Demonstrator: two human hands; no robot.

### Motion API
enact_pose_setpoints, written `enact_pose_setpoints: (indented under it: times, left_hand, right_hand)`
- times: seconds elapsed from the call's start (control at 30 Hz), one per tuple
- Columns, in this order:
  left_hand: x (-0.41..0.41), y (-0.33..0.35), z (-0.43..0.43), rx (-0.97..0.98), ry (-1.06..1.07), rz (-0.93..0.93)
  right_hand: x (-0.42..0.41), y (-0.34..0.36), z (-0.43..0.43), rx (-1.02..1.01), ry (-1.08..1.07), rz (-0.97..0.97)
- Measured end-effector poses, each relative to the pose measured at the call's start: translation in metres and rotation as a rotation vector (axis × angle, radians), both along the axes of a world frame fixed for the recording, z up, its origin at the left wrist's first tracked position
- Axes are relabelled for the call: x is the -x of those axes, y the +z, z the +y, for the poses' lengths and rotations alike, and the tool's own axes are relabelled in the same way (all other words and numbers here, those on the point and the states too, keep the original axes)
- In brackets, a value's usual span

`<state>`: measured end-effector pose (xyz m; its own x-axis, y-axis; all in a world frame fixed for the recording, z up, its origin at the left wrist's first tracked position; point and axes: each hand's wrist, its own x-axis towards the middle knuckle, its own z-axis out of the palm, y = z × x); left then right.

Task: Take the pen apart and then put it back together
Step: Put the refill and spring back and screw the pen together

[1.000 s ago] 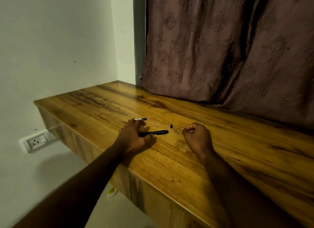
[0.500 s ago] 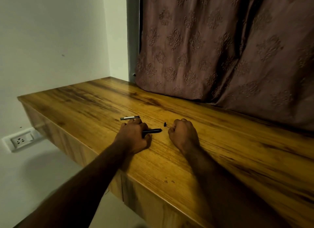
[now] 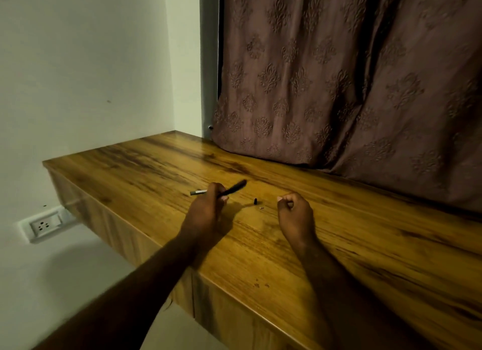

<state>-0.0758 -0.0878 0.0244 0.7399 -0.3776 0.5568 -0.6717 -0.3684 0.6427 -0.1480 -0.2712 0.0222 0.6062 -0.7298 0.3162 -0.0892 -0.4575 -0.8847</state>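
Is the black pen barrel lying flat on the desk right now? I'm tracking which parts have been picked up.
No: the left hand grips the black pen barrel, whose far end tilts up off the wooden desk.

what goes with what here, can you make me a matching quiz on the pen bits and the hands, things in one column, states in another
Things:
1. black pen barrel
2. small black tip piece
3. grey refill
4. right hand

States:
a. lying on the desk between the hands
b. curled into a fist
c. lying on the desk beyond the left hand
d. gripped in the left hand, lifted

Pairs: 1-d, 2-a, 3-c, 4-b
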Motion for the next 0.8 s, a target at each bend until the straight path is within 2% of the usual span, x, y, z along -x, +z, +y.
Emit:
enact_pose_setpoints:
  times: [0.07, 0.1, 0.17, 0.27, 0.4, 0.57, 0.8]
  left_hand:
    - [0.007, 0.003, -0.007, 0.226, -0.008, 0.085]
    - [0.008, 0.002, -0.013, 0.269, -0.026, 0.133]
    - [0.017, 0.004, -0.027, 0.361, -0.091, 0.347]
    - [0.03, 0.006, -0.043, 0.446, -0.18, 0.582]
    - [0.026, 0.007, -0.047, 0.521, -0.287, 0.668]
    - [0.025, 0.006, -0.048, 0.735, -0.396, 0.85]
    - [0.023, 0.004, -0.047, 0.744, -0.444, 0.882]
  right_hand:
    - [0.005, 0.0, 0.011, -0.131, 0.082, -0.076]
    - [0.007, 0.001, 0.017, -0.188, 0.129, -0.098]
    - [0.01, 0.0, 0.026, -0.268, 0.233, -0.133]
    - [0.011, 0.001, 0.029, -0.307, 0.364, -0.142]
    - [0.009, 0.0, 0.023, -0.327, 0.466, -0.103]
    - [0.008, 0.0, 0.023, -0.297, 0.508, -0.064]
    - [0.01, 0.002, 0.023, -0.27, 0.563, -0.024]
